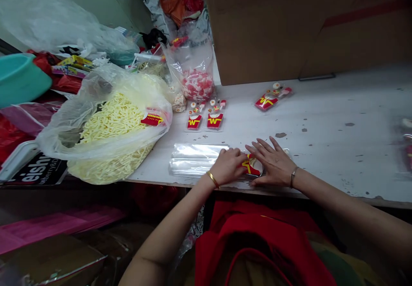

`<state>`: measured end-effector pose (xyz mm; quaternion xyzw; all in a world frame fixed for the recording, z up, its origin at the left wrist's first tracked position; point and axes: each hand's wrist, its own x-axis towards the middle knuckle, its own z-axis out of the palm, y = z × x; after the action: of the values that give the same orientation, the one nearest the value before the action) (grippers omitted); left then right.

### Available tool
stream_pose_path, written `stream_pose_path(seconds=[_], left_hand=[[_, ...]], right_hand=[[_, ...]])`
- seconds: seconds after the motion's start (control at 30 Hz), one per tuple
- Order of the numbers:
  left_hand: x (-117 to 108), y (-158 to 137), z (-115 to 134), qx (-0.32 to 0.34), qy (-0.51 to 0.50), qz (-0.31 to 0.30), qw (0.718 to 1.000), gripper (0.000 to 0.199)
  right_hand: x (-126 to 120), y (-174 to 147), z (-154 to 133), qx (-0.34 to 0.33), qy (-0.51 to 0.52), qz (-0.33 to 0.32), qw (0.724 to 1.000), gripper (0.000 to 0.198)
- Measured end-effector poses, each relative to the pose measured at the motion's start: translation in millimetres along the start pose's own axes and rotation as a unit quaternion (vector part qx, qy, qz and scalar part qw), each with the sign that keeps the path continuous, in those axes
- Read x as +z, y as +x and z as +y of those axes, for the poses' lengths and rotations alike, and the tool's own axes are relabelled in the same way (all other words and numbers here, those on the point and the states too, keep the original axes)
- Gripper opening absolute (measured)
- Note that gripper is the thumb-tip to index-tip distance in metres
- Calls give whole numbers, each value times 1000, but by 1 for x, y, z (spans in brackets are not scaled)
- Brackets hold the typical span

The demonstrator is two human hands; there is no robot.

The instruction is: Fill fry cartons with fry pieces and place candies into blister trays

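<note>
My left hand (228,165), a gold bangle at its wrist, has its fingers curled closed at the left edge of a clear packet (252,168) with a red piece marked by a yellow W. Spread flat across the right part of that packet is my right hand (276,165), which covers much of its contents. Clear plastic sleeves (193,161) lie in a flat stack left of the packet, partly under my left hand. Farther back, two similar red-and-yellow packets (194,121) (214,121) lie side by side, and another packet (267,101) lies tilted to the right.
A large open plastic bag of pale yellow sticks (112,118) stands at the left. Behind it is a clear bag of pink and white pieces (197,84). A big cardboard box (273,33) borders the white table (322,149). A turquoise basin (22,80) sits far left.
</note>
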<state>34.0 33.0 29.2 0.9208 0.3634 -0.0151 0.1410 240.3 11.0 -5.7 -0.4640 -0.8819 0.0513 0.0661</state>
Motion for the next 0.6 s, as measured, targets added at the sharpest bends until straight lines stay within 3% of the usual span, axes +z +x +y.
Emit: stream_pose_path(seconds=[0.07, 0.17, 0.27, 0.33, 0.47, 0.53, 0.6], left_hand=[[-9, 13, -23, 41, 13, -20, 999, 41], [-14, 30, -49, 98, 16, -69, 993, 47], [-11, 39, -59, 125, -13, -115, 985, 39], [-8, 42, -60, 136, -59, -133, 980, 27], [-3, 53, -50, 159, -184, -81, 967, 19], [-2, 61, -40, 169, -228, -50, 958, 19], [-4, 72, -27, 177, -254, -36, 950, 19]], right_hand=[[3, -13, 6, 36, -6, 45, 998, 110], [15, -38, 9, 162, 4, 127, 979, 104], [32, -63, 12, 292, 43, 217, 931, 100], [41, -74, 14, 337, 92, 261, 900, 85], [43, -76, 14, 344, 267, 296, 850, 45], [36, -69, 11, 331, 348, 295, 826, 39], [29, -60, 5, 307, 400, 275, 818, 39]])
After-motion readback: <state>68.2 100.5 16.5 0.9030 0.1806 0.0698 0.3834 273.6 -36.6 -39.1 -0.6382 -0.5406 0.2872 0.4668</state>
